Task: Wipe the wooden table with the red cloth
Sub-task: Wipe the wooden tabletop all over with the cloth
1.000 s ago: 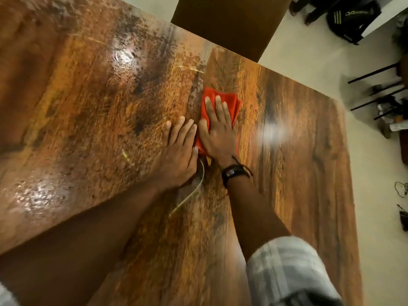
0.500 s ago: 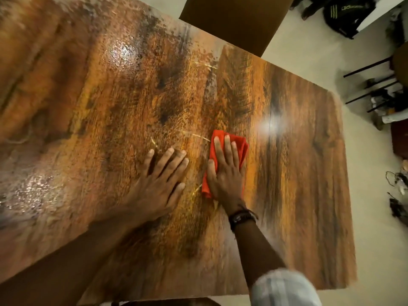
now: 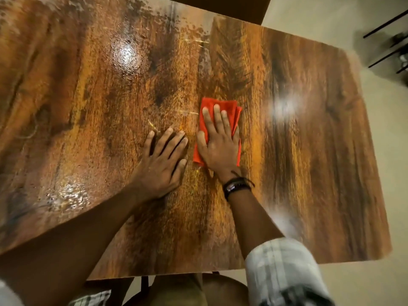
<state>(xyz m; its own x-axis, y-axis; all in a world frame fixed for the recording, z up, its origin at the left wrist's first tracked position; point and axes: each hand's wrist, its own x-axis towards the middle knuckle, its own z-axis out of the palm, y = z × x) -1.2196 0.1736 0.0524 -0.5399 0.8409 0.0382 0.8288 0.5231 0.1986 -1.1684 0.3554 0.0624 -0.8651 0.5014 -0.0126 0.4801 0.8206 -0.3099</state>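
Glossy wooden table (image 3: 309, 173) fills the view, with pale floor (image 3: 375, 283) beyond. Red cloth (image 3: 231, 108) lies folded flat near mid-table under the right hand (image 3: 218, 146), whose straight, slightly spread fingers press it down. Left hand (image 3: 161, 166) rests flat just beside it, fingers spread, holding nothing. Cloth judged light, soft and liable to bunch; flat palm pressure suits it. Its long axis runs away from the person, tilted slightly right.

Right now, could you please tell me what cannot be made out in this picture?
Red cloth: its middle lies under the right hand, head view.
Wooden table: left end cut off by the frame edge; the left forearm covers part of the near edge.
Wristband: its marking is too small to read.
Dark rods, upper right: blurred, cut by the edge.
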